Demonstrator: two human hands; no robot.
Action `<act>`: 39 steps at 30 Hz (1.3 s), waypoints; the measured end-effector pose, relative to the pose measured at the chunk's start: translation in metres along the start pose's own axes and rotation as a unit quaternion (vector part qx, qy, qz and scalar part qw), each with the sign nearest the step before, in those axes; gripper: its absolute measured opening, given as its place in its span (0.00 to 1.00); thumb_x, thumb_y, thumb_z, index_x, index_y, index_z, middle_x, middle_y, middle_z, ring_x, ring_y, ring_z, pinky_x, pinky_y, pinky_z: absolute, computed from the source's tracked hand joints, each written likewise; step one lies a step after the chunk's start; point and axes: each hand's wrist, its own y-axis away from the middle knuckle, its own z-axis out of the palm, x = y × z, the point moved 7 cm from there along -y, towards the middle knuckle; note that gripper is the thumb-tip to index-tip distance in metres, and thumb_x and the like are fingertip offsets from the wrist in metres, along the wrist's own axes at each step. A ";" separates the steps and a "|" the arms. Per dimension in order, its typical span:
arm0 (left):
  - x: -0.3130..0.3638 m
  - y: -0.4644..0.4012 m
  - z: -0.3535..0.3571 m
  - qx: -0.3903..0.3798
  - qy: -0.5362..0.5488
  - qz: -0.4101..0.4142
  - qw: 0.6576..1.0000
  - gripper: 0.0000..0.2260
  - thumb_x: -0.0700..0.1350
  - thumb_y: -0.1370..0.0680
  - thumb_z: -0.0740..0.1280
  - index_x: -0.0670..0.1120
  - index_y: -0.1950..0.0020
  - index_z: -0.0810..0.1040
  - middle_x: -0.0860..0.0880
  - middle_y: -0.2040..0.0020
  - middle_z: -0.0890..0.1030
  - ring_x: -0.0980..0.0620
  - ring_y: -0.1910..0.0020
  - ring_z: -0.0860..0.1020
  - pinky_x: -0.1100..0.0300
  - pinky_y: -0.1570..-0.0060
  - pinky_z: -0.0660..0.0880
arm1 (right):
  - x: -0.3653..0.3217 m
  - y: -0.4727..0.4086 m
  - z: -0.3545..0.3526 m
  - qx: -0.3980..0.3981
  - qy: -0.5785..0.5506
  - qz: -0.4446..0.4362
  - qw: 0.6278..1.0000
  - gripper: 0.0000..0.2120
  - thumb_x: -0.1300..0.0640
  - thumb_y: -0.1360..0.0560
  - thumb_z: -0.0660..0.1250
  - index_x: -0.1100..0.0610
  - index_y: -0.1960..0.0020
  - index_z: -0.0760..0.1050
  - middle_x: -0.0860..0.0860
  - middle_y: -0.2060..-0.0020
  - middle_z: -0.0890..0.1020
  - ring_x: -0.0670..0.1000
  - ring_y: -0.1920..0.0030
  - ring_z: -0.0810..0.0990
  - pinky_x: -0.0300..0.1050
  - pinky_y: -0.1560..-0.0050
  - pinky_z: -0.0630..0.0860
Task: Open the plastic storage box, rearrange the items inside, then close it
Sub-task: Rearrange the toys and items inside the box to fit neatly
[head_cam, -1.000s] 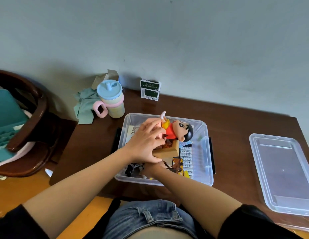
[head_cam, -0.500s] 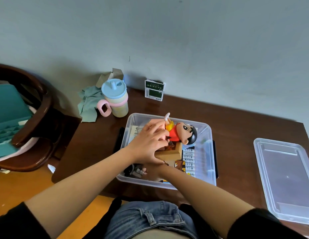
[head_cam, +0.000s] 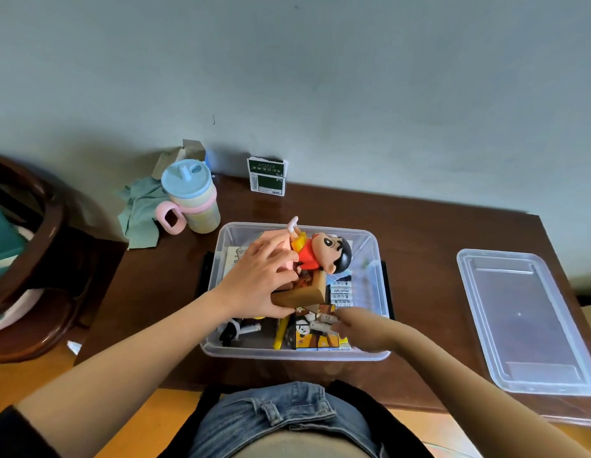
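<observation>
Clear plastic storage box [head_cam: 370,259] sits open mid-surface [head_cam: 436,233], its lid [head_cam: 518,319] well apart to the right. Left hand [head_cam: 257,279] w/ fingers curled round the toy figure [head_cam: 320,256] & its tan block base [head_cam: 304,294], lifted above the other items. Right hand [head_cam: 366,328] pinches a small pale piece [head_cam: 320,325] near the front. Figure looks light, rigid, top-heavy; prob best held by the base, not the thin limbs

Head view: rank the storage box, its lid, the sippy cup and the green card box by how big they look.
1. lid and storage box: too close to rank, and the lid lies nearer the frame edge.
2. sippy cup
3. green card box
</observation>
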 end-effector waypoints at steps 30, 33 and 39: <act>0.005 0.002 -0.001 -0.032 -0.019 -0.011 0.999 0.20 0.65 0.33 0.68 0.52 0.50 0.81 0.48 0.38 0.76 0.40 0.30 0.65 0.43 0.34 0.61 | 0.050 -0.079 0.018 0.196 -0.798 0.271 0.500 0.19 0.59 0.19 0.57 0.58 0.69 0.65 0.52 0.89 0.67 0.47 0.91 0.64 0.29 0.85 0.64; 0.005 0.003 0.000 -0.028 -0.020 -0.009 0.999 0.20 0.65 0.33 0.68 0.53 0.50 0.81 0.48 0.39 0.76 0.40 0.30 0.65 0.43 0.34 0.62 | 0.053 -0.080 0.014 0.217 -0.766 0.267 0.542 0.18 0.61 0.19 0.54 0.59 0.68 0.65 0.53 0.85 0.68 0.46 0.90 0.64 0.29 0.85 0.63; 0.005 0.004 0.003 -0.020 -0.018 -0.012 1.000 0.21 0.66 0.33 0.66 0.52 0.50 0.81 0.49 0.39 0.75 0.41 0.30 0.62 0.44 0.34 0.60 | 0.057 -0.084 0.020 0.194 -0.764 0.252 0.562 0.19 0.62 0.18 0.47 0.63 0.66 0.65 0.55 0.79 0.68 0.47 0.91 0.63 0.31 0.87 0.62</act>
